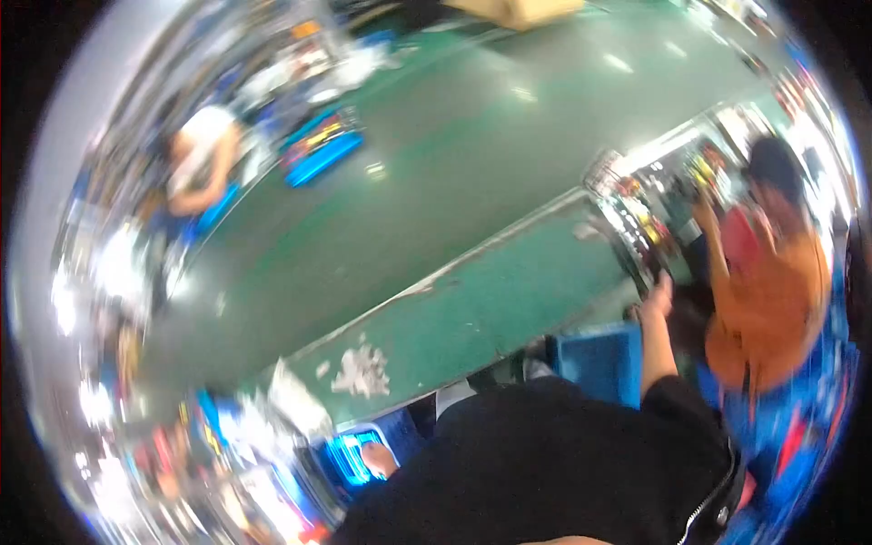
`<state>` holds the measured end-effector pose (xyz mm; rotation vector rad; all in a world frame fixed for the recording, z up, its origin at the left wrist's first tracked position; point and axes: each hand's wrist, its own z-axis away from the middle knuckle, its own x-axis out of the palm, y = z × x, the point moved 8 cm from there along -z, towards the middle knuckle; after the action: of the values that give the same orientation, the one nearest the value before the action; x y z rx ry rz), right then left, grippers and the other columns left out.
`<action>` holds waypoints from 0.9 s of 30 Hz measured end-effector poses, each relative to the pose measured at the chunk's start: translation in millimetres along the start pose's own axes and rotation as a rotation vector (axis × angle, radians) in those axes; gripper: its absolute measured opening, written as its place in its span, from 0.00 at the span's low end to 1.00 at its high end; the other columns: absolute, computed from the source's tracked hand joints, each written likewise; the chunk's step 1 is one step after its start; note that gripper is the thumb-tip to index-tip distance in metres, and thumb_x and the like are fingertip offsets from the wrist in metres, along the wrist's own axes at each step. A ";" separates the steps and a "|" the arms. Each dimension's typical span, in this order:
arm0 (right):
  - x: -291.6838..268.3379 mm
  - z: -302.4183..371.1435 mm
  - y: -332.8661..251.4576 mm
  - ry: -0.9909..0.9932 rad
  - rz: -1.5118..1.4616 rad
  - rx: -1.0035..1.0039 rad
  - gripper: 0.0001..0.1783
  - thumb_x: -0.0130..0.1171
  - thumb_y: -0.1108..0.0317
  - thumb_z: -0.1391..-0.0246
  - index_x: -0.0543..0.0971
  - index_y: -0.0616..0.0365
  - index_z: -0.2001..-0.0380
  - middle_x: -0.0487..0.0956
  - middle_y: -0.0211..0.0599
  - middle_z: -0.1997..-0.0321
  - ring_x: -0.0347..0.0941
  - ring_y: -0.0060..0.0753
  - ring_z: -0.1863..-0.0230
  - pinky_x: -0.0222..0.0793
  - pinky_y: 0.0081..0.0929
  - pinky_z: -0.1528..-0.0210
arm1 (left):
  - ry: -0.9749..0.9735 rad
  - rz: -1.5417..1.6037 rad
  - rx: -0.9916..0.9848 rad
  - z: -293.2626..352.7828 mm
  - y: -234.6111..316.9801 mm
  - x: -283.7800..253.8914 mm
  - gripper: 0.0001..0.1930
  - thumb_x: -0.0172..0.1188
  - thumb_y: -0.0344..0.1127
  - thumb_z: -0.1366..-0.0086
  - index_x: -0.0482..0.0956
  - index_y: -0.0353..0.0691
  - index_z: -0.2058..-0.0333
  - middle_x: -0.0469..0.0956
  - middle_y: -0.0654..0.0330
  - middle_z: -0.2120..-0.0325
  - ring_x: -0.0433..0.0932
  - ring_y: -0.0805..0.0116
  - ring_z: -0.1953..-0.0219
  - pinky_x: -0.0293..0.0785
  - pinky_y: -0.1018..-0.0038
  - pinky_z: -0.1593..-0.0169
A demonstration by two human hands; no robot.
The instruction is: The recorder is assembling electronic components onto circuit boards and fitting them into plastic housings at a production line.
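Note:
The view is smeared by motion. My right hand (658,298) reaches out to the right, at the near end of a dark tray-like holder (639,227) with yellow and red parts in it. Whether its fingers grip that end or only touch it, I cannot make out. Low on the left, my left hand (378,460) is over a bright blue bin (350,457), its fingers too blurred to read. Small white pieces (361,371) lie in a pile on the green bench (481,300), with a white bag (298,400) beside them.
An orange-clad co-worker (772,300) is close on my right; another person (204,159) is at the far left. A blue crate (597,363) stands below the bench edge. Across the green surface are a blue tray (322,150) of parts and a cardboard box (518,11).

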<state>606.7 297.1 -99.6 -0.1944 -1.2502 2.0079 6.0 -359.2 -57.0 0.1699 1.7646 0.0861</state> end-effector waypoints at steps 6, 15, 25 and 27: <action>66.6 -24.6 5.7 -0.374 0.289 0.137 0.26 0.51 0.45 0.40 0.75 0.53 0.49 0.79 0.29 0.53 0.74 0.32 0.53 0.68 0.32 0.49 | -0.331 0.035 0.068 44.3 -36.1 10.9 0.14 0.53 0.37 0.48 0.80 0.30 0.78 0.78 0.42 0.81 0.80 0.46 0.75 0.74 0.57 0.69; 76.6 -96.8 42.2 -0.439 0.466 0.381 0.19 0.56 0.38 0.46 0.77 0.39 0.66 0.74 0.18 0.73 0.67 0.25 0.76 0.59 0.28 0.77 | -0.993 -0.173 0.370 145.7 -62.3 119.4 0.11 0.61 0.41 0.43 0.77 0.41 0.68 0.78 0.56 0.76 0.77 0.55 0.76 0.77 0.59 0.66; 91.1 -101.3 50.4 -0.560 0.545 0.546 0.11 0.50 0.53 0.58 0.75 0.45 0.74 0.74 0.24 0.76 0.71 0.34 0.72 0.67 0.37 0.70 | -1.104 0.887 -0.688 162.5 -73.2 132.5 0.11 0.53 0.36 0.37 0.72 0.38 0.59 0.75 0.52 0.69 0.77 0.58 0.67 0.76 0.62 0.64; 87.8 -107.4 45.1 -0.573 0.534 0.525 0.10 0.51 0.53 0.58 0.74 0.45 0.75 0.74 0.24 0.76 0.71 0.34 0.74 0.67 0.36 0.71 | -1.090 1.102 -0.894 162.6 -60.8 137.0 0.11 0.51 0.35 0.35 0.71 0.38 0.57 0.74 0.51 0.68 0.77 0.59 0.65 0.76 0.62 0.63</action>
<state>573.5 420.5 -169.9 0.3673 -0.9963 2.9214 134.9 -402.7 -231.3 0.4086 0.2866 1.2828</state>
